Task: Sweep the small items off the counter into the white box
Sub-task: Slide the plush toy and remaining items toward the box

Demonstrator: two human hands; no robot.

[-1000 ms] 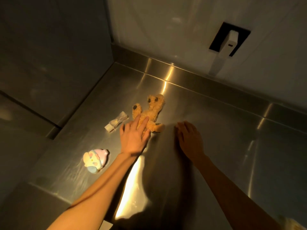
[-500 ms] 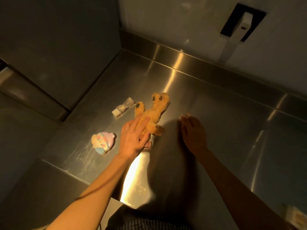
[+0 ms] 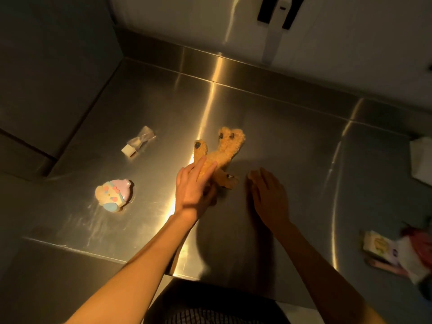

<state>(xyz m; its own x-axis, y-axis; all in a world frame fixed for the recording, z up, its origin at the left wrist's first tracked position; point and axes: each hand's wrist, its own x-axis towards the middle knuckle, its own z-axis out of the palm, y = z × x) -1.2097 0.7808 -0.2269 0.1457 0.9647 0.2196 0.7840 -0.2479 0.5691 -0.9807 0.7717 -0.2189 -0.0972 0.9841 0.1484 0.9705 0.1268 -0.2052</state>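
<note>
Left hand [image 3: 194, 190] (fingers straight) presses plush toy [image 3: 221, 150].

Steel counter [image 3: 268, 108], pretty scuffed and shiny. Lying flat on it: a fuzzy orange plush toy [image 3: 223, 152] mid-counter, a little clear wrapper [image 3: 139, 142] off to its left, a pastel cartoon charm [image 3: 114, 195] nearer the front edge, and some blurry packets [image 3: 383, 250] at the right.

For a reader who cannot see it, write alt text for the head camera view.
A person's left hand lies with straight fingers on a fuzzy orange plush toy on a steel counter; the right hand rests open beside it. To the left lie a pastel charm and a clear wrapped packet.
</note>
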